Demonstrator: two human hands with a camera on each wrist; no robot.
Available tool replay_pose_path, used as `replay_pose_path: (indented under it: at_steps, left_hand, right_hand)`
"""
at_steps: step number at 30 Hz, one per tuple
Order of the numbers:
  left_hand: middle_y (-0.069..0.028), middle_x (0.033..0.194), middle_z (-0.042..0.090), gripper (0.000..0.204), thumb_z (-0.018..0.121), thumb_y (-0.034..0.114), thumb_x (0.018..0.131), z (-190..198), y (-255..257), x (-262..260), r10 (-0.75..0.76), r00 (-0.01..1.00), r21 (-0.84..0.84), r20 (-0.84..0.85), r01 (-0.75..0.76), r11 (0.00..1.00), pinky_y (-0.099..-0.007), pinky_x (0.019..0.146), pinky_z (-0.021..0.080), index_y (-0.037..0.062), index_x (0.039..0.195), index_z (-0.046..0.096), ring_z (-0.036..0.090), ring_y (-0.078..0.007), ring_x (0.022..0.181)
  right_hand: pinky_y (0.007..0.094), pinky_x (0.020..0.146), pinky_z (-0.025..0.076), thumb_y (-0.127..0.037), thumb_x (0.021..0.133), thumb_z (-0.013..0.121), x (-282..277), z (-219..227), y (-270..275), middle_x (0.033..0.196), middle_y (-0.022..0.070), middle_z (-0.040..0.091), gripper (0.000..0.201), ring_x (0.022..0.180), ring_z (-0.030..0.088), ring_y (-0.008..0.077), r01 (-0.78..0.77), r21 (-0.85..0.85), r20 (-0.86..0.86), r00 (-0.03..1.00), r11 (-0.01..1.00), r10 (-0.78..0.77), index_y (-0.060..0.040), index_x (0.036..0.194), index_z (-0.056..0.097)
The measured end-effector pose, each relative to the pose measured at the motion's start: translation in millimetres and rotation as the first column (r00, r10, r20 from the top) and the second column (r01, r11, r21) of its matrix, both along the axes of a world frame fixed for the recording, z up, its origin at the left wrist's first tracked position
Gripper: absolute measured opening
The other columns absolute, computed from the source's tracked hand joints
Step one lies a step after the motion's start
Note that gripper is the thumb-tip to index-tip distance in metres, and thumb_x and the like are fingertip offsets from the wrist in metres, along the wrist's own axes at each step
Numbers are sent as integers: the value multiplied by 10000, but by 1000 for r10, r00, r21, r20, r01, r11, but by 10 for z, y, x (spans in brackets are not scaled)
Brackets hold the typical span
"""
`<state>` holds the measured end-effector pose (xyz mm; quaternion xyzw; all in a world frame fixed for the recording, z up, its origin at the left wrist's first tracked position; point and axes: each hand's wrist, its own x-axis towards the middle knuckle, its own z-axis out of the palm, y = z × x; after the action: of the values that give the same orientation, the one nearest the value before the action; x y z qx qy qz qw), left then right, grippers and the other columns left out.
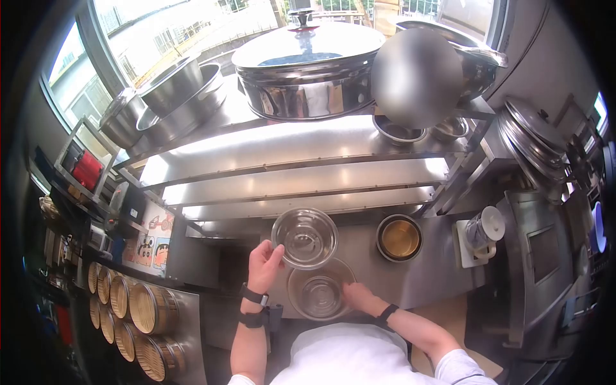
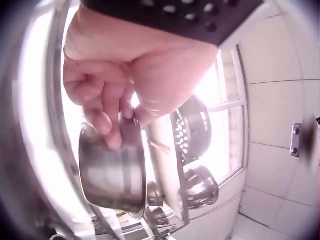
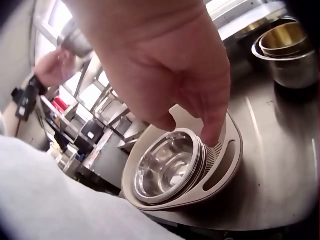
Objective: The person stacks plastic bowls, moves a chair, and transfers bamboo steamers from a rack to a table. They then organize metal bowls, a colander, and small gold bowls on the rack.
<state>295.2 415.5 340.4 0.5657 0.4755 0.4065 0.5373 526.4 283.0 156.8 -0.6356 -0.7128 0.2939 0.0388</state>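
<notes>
A round steel bowl (image 1: 305, 238) is raised in my left hand (image 1: 264, 266), thumb and fingers at its rim; in the left wrist view my fingers (image 2: 112, 127) lie against the side of the steel bowl (image 2: 112, 170). Lower down, a beige slotted basket (image 3: 131, 162) holds a nested stack of steel bowls (image 3: 187, 182). My right hand (image 3: 170, 70) hangs over the stack, one fingertip just outside the rim and the thumb apart from it. The head view has my right hand (image 1: 362, 298) at the basket's right side.
Nested round containers with a golden interior (image 1: 399, 237) stand right of the basket. Beyond them is a white lidded jug (image 1: 486, 230). A steel shelf rack (image 1: 295, 170) rises behind, carrying a large lidded pot (image 1: 308, 86). Bamboo steamers (image 1: 153, 309) line the left side.
</notes>
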Motion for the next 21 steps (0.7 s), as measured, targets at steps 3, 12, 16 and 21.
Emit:
replay_pose_path:
  at_steps: [3,12,16,21]
  left_hand:
    - [-8,640,575,287,635,152,949,495,325,214,62,991,120,119,-76,990,-223,509,457,67,725,477,584,-84,571]
    - [-99,721,687,256,603,230,963,744,1458,1242,-24,997,133,73,14,991,-232,475,456,21,833,532,646,-129,585]
    - [-136,810,717,271,572,300,976,756,1675,1610,-31,999,24,29,31,999,-232,435,405,49,894,515,612,-131,562]
    - [-164,866,724,280,547,288,984,697,1810,1835,-121,992,-19,20,121,992,-240,436,420,20,911,506,619,-144,578]
  right_hand:
    - [456,728,569,-216,872,580,-188,-151,172,851,226,698,314,822,699,382,-10,4,83,996,1000,10,56,1028,598]
    - [452,739,560,-144,897,515,-292,-632,303,884,205,699,200,842,692,379,83,51,60,995,995,-86,3,986,618]
    - [458,742,559,-108,883,520,-298,-583,257,897,197,700,179,850,693,375,95,44,56,994,994,-98,-3,989,620]
    - [445,756,561,-72,872,517,-340,-552,251,914,205,697,170,878,691,370,148,41,63,987,988,-150,-3,988,620]
